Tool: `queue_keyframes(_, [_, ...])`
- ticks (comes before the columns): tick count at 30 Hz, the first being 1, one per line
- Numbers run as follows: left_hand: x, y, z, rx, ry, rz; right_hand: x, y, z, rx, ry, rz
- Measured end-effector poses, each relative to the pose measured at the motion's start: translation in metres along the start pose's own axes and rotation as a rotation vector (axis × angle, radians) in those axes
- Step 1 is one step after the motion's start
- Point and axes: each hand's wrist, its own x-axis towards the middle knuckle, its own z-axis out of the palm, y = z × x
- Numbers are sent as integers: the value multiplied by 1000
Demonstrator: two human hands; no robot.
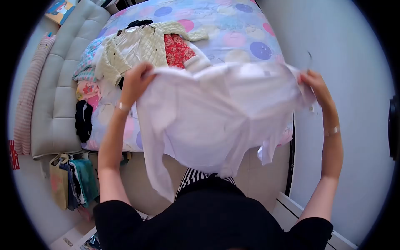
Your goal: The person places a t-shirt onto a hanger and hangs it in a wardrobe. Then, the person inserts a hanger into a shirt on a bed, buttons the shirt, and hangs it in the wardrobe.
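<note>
1. White shirt is held up, spread wide, above the near edge of the bed, its lower parts hanging past that edge over the floor.
2. One upper end is pinched between thumb and fingers by the left hand; the opposite end is gripped by the right hand (that end is blurred, so the exact part cannot be told).
3. Judged from how things lie, the shirt has been opened out but not set down; how much is left cannot be told.
4. Toward the bed's left edge, a cream quilted jacket and a red floral garment are seen lying loose, and a black garment near the near-left corner.
5. No brand, label or writing can be read.
</note>
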Motion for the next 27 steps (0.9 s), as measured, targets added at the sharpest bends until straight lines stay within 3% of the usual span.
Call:
queue_keyframes(1, [34, -34, 17, 61, 4, 37, 46, -4, 2, 61, -45, -36])
queue_keyframes(3, [95, -75, 41, 421, -27, -3, 136, 11, 3, -111, 120, -154])
queue_keyframes(5, [130, -112, 61, 514, 62, 112, 180, 18, 14, -83, 178, -128])
queue_keyframes(7, [124, -127, 86, 482, 90, 145, 191, 37, 31, -54, 237, -101])
queue_keyframes(9, [88, -136, 115, 325, 72, 126, 172, 78, 55, -111, 81, -29])
queue_keyframes(10, [55, -128, 130, 265, -20, 55, 155, 112, 78, 15, 122, -25])
queue_keyframes(11, [9, -135, 154, 196, -136, -61, 145, 165, 92, -243, 24, -187])
queue_keyframes(12, [-42, -135, 173, 148, -359, -266, 124, 195, 120, -107, 2, 36])
queue_keyframes(14, [-136, -131, 206, -143, -432, -451, 81, 266, 171, -83, -153, 225])
queue_keyframes(18, [-251, -100, 247, -185, -505, -881, 21, 336, 267, 287, -44, 814])
queue_keyframes(19, [-265, -95, 257, -177, -503, -894, 20, 340, 280, 287, -60, 814])
queue_keyframes(21, [-278, -89, 278, -302, -341, -1178, 26, 344, 306, 581, 74, 922])
queue_keyframes(23, [-287, -104, 304, -256, -346, -1206, 41, 348, 327, 563, 69, 871])
queue_keyframes(25, [-309, -131, 350, -268, -90, -1261, 53, 354, 343, 532, 68, 830])
queue_keyframes(27, [-255, -120, 355, -671, -5, -1662, 64, 356, 356, 691, 18, 801])
